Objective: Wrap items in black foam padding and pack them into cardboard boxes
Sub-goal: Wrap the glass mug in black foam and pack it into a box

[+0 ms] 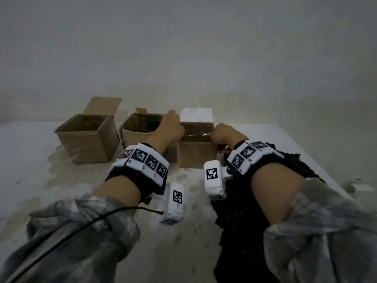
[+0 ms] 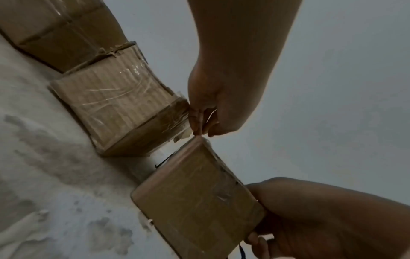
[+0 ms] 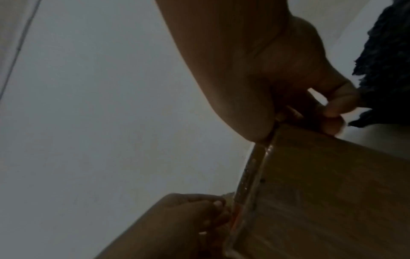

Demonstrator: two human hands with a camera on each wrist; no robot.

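A small open cardboard box (image 1: 195,154) stands at the back of the table, its white flap (image 1: 196,115) raised behind. Something clear with a round rim (image 1: 191,132) shows inside it. My left hand (image 1: 171,121) pinches the box's top left corner; in the left wrist view its curled fingers (image 2: 198,126) meet at that corner of the box (image 2: 199,192). My right hand (image 1: 218,133) grips the right top edge, fingers (image 3: 330,121) curled over the box wall (image 3: 332,192). Black foam padding (image 1: 242,221) lies under my right forearm.
Two more open cardboard boxes stand left of the small one: the middle box (image 1: 138,133) close against it and a larger one (image 1: 87,139) at the far left. The white table (image 1: 61,190) is stained. A grey wall rises right behind the boxes.
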